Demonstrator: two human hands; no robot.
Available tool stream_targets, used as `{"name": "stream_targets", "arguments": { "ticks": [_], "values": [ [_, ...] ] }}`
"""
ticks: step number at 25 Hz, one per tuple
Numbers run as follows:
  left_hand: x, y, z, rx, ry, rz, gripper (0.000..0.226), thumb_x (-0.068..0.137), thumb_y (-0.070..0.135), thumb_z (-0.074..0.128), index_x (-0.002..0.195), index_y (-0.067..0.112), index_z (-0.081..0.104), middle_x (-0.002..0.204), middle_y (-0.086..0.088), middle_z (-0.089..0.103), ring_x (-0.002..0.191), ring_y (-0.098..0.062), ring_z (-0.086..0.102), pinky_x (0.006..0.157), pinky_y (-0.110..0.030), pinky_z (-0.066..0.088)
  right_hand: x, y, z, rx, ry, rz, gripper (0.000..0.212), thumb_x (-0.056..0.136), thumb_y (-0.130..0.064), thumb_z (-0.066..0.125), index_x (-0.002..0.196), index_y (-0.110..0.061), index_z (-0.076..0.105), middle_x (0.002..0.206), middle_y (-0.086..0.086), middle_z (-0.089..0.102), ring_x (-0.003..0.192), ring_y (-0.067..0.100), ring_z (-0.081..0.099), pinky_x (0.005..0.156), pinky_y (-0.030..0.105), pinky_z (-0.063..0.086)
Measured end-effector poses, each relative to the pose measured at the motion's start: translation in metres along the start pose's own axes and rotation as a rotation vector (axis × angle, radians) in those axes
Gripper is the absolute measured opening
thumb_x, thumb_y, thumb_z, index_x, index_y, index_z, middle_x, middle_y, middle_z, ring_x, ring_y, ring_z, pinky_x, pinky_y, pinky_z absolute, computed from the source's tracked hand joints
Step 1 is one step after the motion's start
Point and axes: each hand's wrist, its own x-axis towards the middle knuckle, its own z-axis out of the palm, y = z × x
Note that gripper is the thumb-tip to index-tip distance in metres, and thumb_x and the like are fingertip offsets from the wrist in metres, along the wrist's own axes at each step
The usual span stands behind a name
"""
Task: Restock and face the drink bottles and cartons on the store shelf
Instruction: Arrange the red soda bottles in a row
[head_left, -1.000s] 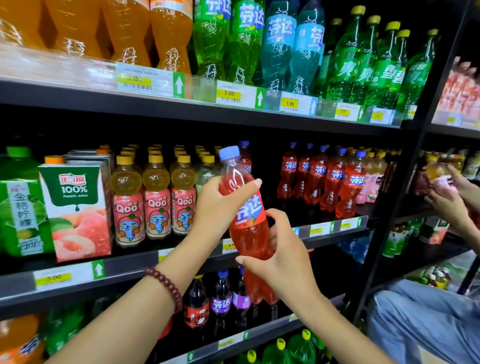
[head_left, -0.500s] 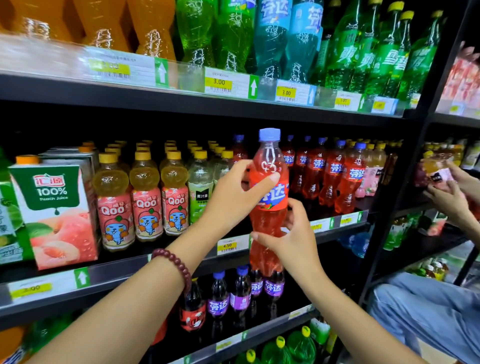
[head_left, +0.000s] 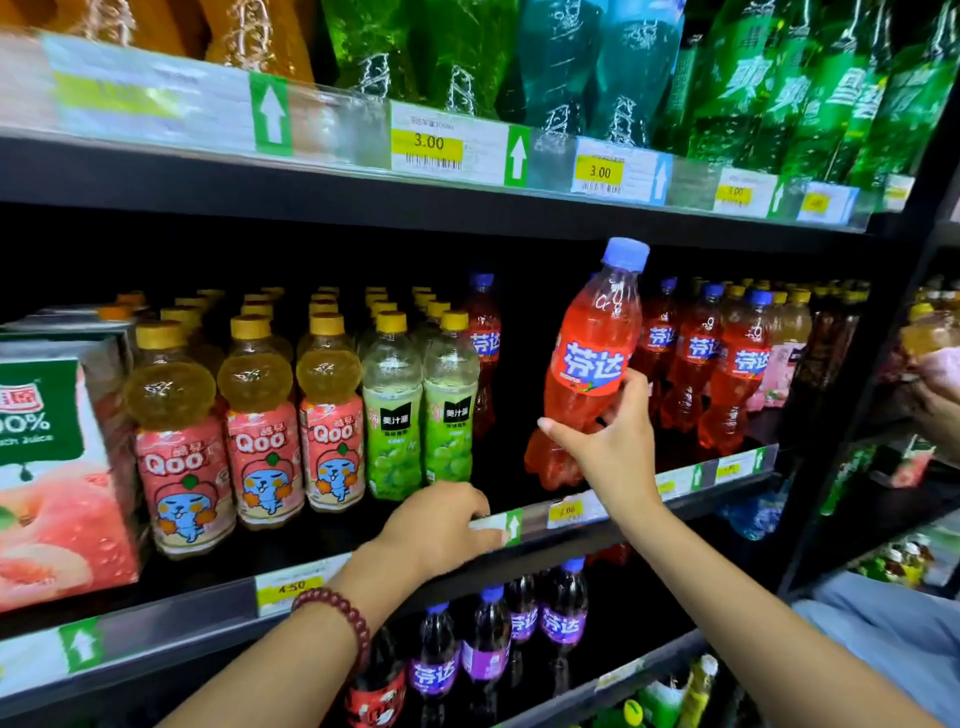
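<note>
Above middle shelf (head_left: 649, 525): right hand (head_left: 615, 447) grips tilted red bottle (head_left: 589, 364), blue cap.

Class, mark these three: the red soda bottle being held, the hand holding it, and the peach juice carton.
red soda bottle (head_left: 592, 364), head view, on its label.
right hand (head_left: 613, 447), head view, on the back of the hand.
peach juice carton (head_left: 57, 499), head view, on its front face.

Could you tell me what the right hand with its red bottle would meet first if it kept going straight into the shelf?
Probably nothing at first: the right hand aims the red bottle at a dark gap; depth is unclear.
</note>
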Motion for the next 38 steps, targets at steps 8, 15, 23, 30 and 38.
{"name": "stream_targets", "arguments": {
  "ticks": [8,15,23,30,38],
  "values": [
    [0.025,-0.016,0.009,-0.287,0.000,0.144,0.057,0.088,0.016,0.065,0.043,0.020,0.030,0.040,0.006,0.031,0.041,-0.002,0.033,0.046,-0.018,0.022,0.022,0.038,0.047,-0.060,-0.145,0.128,0.074,0.062,-0.009,0.087,0.116,-0.007,0.036,0.098,-0.004,0.054,0.091,0.014,0.055,0.076,0.020,0.041],
    [0.030,-0.024,0.014,-0.353,0.000,0.171,0.055,0.087,0.021,0.067,0.044,0.019,0.032,0.043,0.004,0.026,0.043,-0.006,0.027,0.047,-0.021,0.019,0.045,0.054,0.069,-0.095,-0.310,0.170,0.070,0.066,-0.010,0.084,0.122,-0.009,0.041,0.112,0.006,0.063,0.102,0.021,0.061,0.091,0.038,0.050],
    [0.028,-0.023,0.013,-0.372,-0.024,0.154,0.056,0.088,0.023,0.067,0.045,0.019,0.032,0.043,0.005,0.024,0.042,-0.007,0.025,0.046,-0.021,0.018,0.055,0.067,0.070,0.025,-0.394,0.256,0.052,0.077,-0.001,0.075,0.118,-0.013,0.046,0.111,0.005,0.061,0.111,0.024,0.059,0.099,0.036,0.046],
    [0.028,-0.023,0.013,-0.370,-0.023,0.149,0.057,0.088,0.022,0.066,0.044,0.019,0.031,0.041,0.005,0.026,0.042,-0.007,0.025,0.046,-0.020,0.018,0.048,0.079,0.067,-0.021,-0.387,0.204,0.060,0.072,-0.007,0.079,0.115,-0.017,0.037,0.119,0.004,0.058,0.114,0.022,0.057,0.099,0.047,0.047],
    [0.028,-0.024,0.013,-0.367,-0.028,0.168,0.056,0.088,0.022,0.066,0.046,0.019,0.029,0.044,0.004,0.023,0.045,-0.009,0.022,0.046,-0.021,0.017,0.067,0.088,0.093,-0.034,-0.371,0.224,0.059,0.072,-0.005,0.077,0.113,-0.016,0.036,0.118,0.009,0.059,0.112,0.025,0.057,0.098,0.050,0.047]
  ]
}}
